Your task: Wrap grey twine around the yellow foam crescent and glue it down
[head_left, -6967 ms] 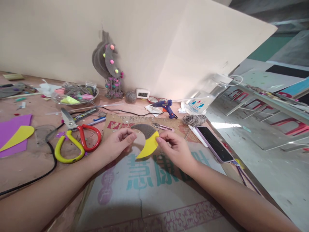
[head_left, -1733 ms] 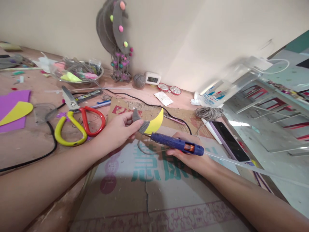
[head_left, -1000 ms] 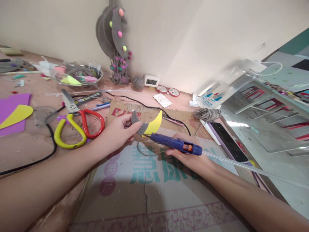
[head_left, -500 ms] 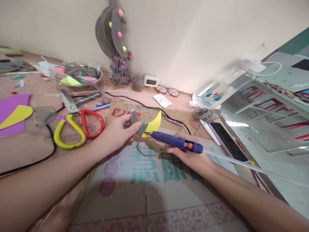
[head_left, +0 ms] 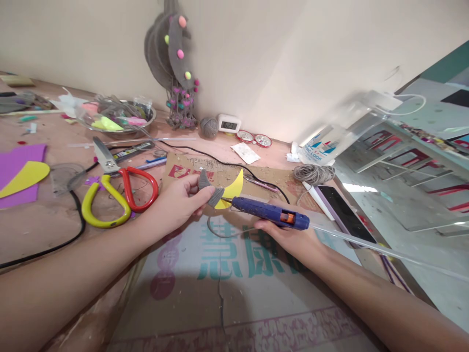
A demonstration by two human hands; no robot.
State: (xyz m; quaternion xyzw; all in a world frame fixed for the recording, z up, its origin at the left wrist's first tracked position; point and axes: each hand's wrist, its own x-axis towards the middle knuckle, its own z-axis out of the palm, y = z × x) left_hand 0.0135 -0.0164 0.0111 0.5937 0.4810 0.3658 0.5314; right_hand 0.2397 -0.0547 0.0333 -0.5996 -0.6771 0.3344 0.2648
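Note:
A yellow crescent cutout, its left part wrapped in grey yarn, is pinched between the thumb and fingers of my left hand. My right hand is closed round a blue hot glue gun, held from underneath. The gun's metal tip meets the crescent at the edge of the yarn wrapping. From its back end sticks a long clear glue stick. A loose strand of grey yarn loops below the crescent toward my right hand.
Under my hands lies printed cardboard. Scissors, purple and yellow sheets and a filled metal bowl are left. A clock stands behind. A yarn skein, phone and plastic bottle are right.
The glue gun has shifted very slightly right, and its tip sits a little higher against the crescent. My left hand keeps its hold with almost no movement.

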